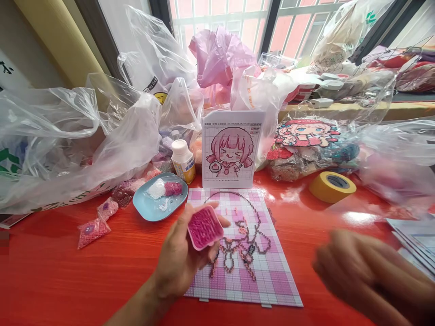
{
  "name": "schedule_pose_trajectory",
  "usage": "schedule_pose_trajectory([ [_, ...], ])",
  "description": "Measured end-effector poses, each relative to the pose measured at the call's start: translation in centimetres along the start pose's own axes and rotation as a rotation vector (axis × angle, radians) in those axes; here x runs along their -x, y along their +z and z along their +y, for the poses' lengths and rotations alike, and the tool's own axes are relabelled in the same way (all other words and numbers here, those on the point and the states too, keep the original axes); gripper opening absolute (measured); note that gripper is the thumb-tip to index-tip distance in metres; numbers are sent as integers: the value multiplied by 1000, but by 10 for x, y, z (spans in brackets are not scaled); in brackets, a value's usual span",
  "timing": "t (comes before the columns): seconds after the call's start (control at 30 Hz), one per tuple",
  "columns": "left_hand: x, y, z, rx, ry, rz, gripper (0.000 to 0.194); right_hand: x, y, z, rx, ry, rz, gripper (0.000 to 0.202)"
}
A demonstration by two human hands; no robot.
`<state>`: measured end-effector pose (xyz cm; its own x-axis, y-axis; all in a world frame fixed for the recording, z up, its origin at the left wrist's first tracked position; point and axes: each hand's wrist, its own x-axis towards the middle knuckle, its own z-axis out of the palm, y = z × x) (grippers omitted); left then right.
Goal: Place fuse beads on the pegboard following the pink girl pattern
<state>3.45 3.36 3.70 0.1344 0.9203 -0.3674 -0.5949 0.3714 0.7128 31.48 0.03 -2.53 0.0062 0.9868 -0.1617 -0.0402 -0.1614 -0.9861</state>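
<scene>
My left hand (175,260) holds a small pink square tray (205,227) of magenta beads, tilted toward me, with fingers wrapped round its sides. Below and behind it lies a pink-and-white checked pegboard (272,271), which bears a partial bead figure: a dark outline of head and bow with some pink and orange beads. The tray and my left hand cover part of that figure. Off to the right of the board, above the red table, my right hand (360,271) is smeared by motion; its fingers look curled, but what they hold, if anything, cannot be made out.
A printed pattern sheet (228,154) stands upright behind the pegboard. Left of it are a blue dish (142,203) with beads, a white-capped bottle (183,159) and small bead bags (93,232). Yellow tape (322,188) and papers (413,240) lie right. Plastic bags (136,131) crowd the back.
</scene>
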Motion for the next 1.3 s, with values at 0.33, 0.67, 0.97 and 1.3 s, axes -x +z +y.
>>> schedule_pose_trajectory([
  [0.33, -3, -2, 0, -21, -37, 43, 39, -64, 23, -6, -186, -17, 140, 31],
  [0.67, -4, -3, -4, -33, -7, -17, 39, -58, 25, -8, -116, -1, 124, 30],
  [0.97, -2, -1, -10, -41, -73, -56, 40, -59, 24, -5, -85, -2, 122, 32],
  [1.3, -3, 1, -18, -78, -71, -85, 39, -57, 23, -2, -76, 23, 108, 33],
])
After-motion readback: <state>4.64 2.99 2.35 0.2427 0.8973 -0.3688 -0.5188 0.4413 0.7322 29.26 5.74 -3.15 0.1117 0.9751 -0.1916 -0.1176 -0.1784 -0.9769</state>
